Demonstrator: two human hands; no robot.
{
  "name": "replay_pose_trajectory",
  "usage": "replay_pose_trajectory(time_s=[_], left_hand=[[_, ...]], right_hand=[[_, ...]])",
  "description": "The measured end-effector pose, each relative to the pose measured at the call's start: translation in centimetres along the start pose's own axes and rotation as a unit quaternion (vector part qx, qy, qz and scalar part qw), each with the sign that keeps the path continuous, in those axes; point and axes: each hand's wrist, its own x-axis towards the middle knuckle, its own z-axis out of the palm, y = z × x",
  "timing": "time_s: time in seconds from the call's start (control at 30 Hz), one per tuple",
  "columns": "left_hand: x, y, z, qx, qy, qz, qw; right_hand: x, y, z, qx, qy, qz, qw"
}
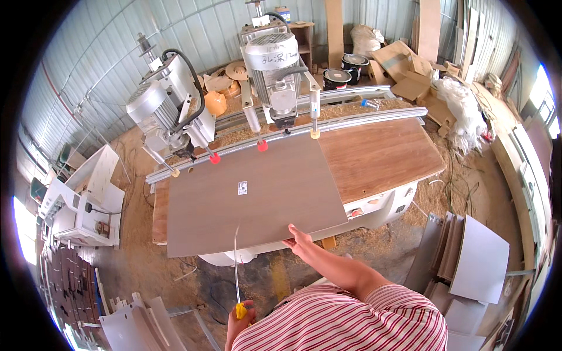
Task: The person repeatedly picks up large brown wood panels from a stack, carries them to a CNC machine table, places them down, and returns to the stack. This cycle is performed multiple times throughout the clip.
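- The brown panel (263, 202) lies flat on the machine's tabletop (374, 161), its far edge close to the metal rail (374, 120) and its near left corner jutting past the support. A hard push down on that overhang could tip or bend the board.
- The right hand (299, 242) seems to pinch the front edge, thumb on top and fingers at the rim; how firmly, I cannot tell. With only one hand on the board, a tug there could swing it askew against the rail.
- The left hand (241, 320) is curled around the yellow-handled wand (236, 275), whose long thin tube reaches over the panel's near part. A careless dip of the wrist could let the metal tip scratch the face or catch the white label (243, 188).
- Red-tipped rods (263, 145) stand at the far edge; whether they press on the board is unclear. If they are loose, it could slip; if tight, pulling could mark its surface.
- Sawdust (342, 109) lies behind the rail. Chips caught under the board or along the rail could keep it from sitting flat or square.
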Motion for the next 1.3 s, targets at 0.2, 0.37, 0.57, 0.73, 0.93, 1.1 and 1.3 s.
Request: replay_pose_trajectory(time_s=[0.2, 0.37, 0.57, 0.73, 0.93, 1.1, 1.3], left_hand=[[-0.8, 0.3, -2.0, -0.006, 0.021, 0.001, 1.000], [0.6, -0.8, -2.9, 0.006, -0.012, 0.001, 1.000], [2.8, 1.5, -1.4, 0.096, -0.042, 0.023, 0.994], [3.9, 2.1, -0.7, 0.095, -0.049, 0.040, 0.993], [3.8, 3.3, 0.4, 0.078, -0.043, 0.020, 0.996], [3.4, 3.4, 0.5, 0.083, -0.047, 0.032, 0.995], [2.4, 4.2, 0.9, 0.084, -0.042, 0.021, 0.995]], right_hand=[[-0.4, 2.3, 1.7, -0.013, 0.032, -0.036, 0.999], [-0.5, 2.2, 1.9, -0.029, 0.045, -0.045, 0.998], [0.2, 2.6, 1.7, -0.016, 0.051, -0.056, 0.997], [-1.2, 3.0, 2.7, -0.028, 0.064, -0.055, 0.996], [-0.7, 2.8, 2.2, -0.007, 0.025, -0.044, 0.999], [-1.0, 2.8, 2.6, -0.027, 0.049, -0.044, 0.997], [-1.0, 3.1, 2.1, -0.026, 0.011, -0.063, 0.998]])
